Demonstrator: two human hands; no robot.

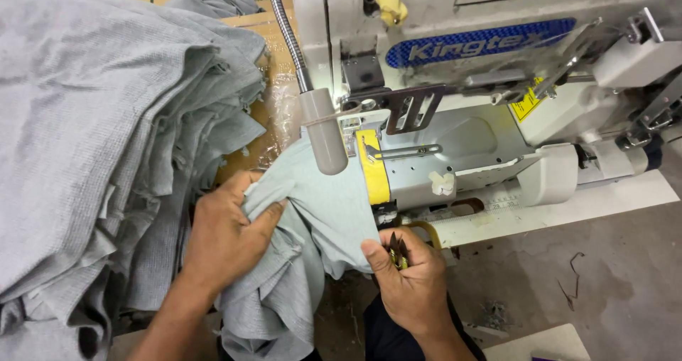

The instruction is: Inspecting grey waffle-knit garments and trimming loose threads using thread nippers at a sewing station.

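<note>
A pale grey-blue knit garment piece [320,205] hangs off the bed of the sewing machine [483,119], its upper edge lying against the yellow-taped guide [373,169] and its lower folds dropping between the two hands. The left hand [227,233] grips a bunched fold of this fabric, thumb pressed over the cloth and fingers curled behind it. The right hand [408,279] is closed around a small pair of thread snips [396,251], the dark blades pointing up just beside the thumb, which touches the near edge of the fabric — how far the blades are parted cannot be told. Just above the left hand's fingertips hangs the grey head of a gooseneck lamp [323,130], its flexible metal neck rising toward the top of the view. Beyond the right hand, the machine's white arm and metal plates stretch away to the right, with a small tuft of white lint [442,183] stuck on its front. To the outer side of the left hand, a tall stack of grey knit pieces [99,141] fills that whole side — close beside the wrist. Below and past the right hand lies the grey concrete floor [611,276], scattered with thread scraps.
</note>
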